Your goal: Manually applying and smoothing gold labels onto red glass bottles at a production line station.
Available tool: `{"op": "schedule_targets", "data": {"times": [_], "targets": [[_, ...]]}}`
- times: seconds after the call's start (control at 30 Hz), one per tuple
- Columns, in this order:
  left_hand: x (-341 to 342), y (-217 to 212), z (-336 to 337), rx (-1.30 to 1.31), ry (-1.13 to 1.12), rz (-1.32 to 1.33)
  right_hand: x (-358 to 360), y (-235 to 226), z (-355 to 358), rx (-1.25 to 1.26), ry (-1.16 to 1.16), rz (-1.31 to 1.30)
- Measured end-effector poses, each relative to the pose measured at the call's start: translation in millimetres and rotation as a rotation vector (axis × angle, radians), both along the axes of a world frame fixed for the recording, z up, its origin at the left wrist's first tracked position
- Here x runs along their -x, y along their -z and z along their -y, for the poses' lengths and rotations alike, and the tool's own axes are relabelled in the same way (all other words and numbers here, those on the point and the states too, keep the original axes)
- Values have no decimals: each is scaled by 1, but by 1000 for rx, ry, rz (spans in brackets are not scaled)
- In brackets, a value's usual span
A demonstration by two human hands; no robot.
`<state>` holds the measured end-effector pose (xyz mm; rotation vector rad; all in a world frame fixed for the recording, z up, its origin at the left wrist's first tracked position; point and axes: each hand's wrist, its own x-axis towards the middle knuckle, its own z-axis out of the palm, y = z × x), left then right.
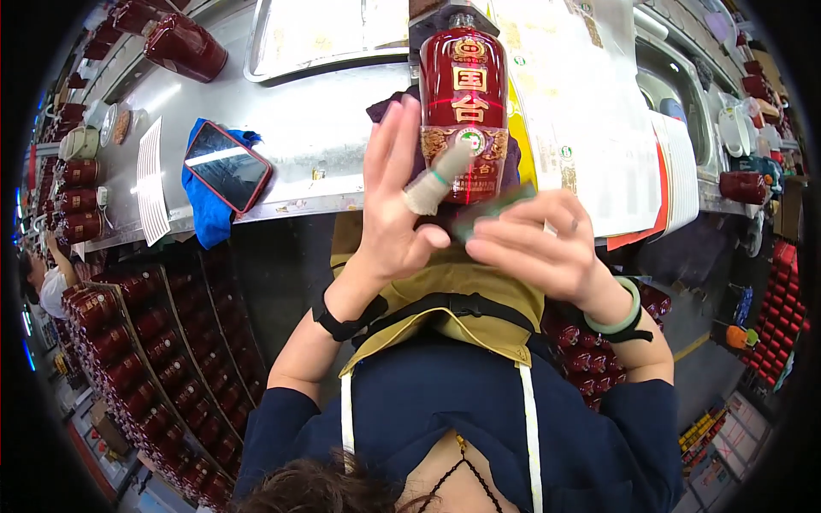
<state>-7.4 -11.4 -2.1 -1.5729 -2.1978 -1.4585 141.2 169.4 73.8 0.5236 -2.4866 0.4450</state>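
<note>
**A:** ok so top centre of the frame: dark red bottle (463, 94) standing upright on the steel bench (333, 128), gold-and-white label facing the person. How would you handle this bit w/o messing up the label?

**B:** Looks to me like a label/sticker step, judging by the hands. Left hand (395, 201) is up and open, palm toward the bottle, grip released, not wrapped round anything. One finger has a taped cot (436, 175) on it, and that tip sits right on the lower label. Right hand (539, 244) is centre-right, fingers pinched on a thin dark green strip (496, 209) that points at the bottle base.

**A:** so the right one is actually holding smth?

**B:** Yep, light pinch on the strip, imo. Can't tell whether the strip touches the glass yet, it's blurry there.

**A:** tips?

**B:** Keep the bottle square to you, so the strip goes on level. Press with the covered finger only, since bare skin would smudge. Steady the bottle before pushing; it's tall and prob tips easy, and it stands near the bench edge.

**A:** anything close by to watch?

**B:** Phone in a red case (227, 164) on a blue cloth (205, 214), left of the hands, well apart. Printed sheets (599, 128) lie just beside the bottle on the right, so don't drag an elbow thru them. More red bottles (184, 47) lie in the upper left corner, and crates of them (145, 359) sit lower left under the bench.
</note>
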Motion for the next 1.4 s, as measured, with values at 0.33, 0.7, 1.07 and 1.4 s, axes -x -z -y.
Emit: {"op": "schedule_targets", "data": {"times": [0.33, 0.7, 1.07, 1.4], "targets": [[-2, 10, 5, 52, -83, 120, 9, -5, 7, -45, -23, 1], [-1, -20, -11, 15, -134, 155, 18, -10, 6, 11, 19, -157], [3, -25, -13, 111, 21, 387, 0, 11, 20, 656, 334, 21], [-1, -29, -36, -220, 92, 1067, 4, 31, 3, 1311, 502, 187]]}}
